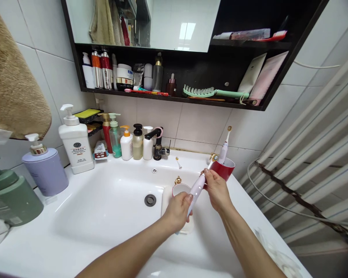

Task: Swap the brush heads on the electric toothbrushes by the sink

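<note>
My left hand point(177, 210) is wrapped round the lilac handle of an electric toothbrush point(196, 190), held tilted over the sink. At the upper end, the fingers of my right hand point(217, 188) pinch the neck by the brush head. Just behind stands a red cup point(228, 168) with a second electric toothbrush point(224, 150) upright in it. Below my left hand, a white cup point(181, 188) with a red rim sits in the basin, partly hidden. A loose brush head point(178, 162) lies on the sink's back ledge.
The white sink point(104, 208) has a black faucet point(158, 144) and a drain point(150, 200). Several pump bottles point(127, 144) line its back left. Overhead, a dark shelf point(174, 98) holds toiletries and a green hairbrush point(214, 92). A grey hose point(266, 197) hangs at right.
</note>
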Tool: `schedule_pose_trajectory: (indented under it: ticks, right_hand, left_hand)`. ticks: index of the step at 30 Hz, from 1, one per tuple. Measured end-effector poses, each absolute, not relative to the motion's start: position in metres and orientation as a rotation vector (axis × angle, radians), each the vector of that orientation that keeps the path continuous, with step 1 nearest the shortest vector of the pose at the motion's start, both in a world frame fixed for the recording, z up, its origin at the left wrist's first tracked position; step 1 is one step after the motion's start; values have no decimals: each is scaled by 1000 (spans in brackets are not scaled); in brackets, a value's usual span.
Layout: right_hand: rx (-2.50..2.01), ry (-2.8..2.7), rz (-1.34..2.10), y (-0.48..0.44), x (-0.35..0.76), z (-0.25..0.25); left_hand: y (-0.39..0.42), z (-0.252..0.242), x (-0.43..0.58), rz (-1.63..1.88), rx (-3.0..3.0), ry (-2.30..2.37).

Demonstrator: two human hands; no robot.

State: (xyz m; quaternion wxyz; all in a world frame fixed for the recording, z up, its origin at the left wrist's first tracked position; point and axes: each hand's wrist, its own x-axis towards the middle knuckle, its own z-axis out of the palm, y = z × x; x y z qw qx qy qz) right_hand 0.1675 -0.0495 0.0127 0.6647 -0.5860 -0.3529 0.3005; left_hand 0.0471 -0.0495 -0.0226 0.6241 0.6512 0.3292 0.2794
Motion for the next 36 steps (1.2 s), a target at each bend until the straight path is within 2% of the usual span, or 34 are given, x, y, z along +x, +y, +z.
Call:
schedule_pose_trajectory:
  ticks: [5,10,15,18,23,31,36]
  right_hand:
    - [-1292,-768,728,-51,160,10]
    - [-1310,-1086,806,-55,144,11]
    - [-1287,-1087,486,-53,149,12]
    - [-1365,-1105,324,-50,157,6]
    - [-1592,-1317,286,-44,156,-13]
    - [-1671,-1420,234,-38,156,-30]
    - [-1728,-1367,73,-26,176,-11]
  left_hand:
    - [-51,-21,51,604,1359,649]
    - [-38,-14,45,857,1521,729]
    - [-21,-14,34,1079,1830,886]
    - [-20,-24,34,967,2000,1042]
    - [-31,-43,41,735,2306,1069]
    - [-27,-49,48,809,2326,980]
    - [-10,-27,63,910,2405,924]
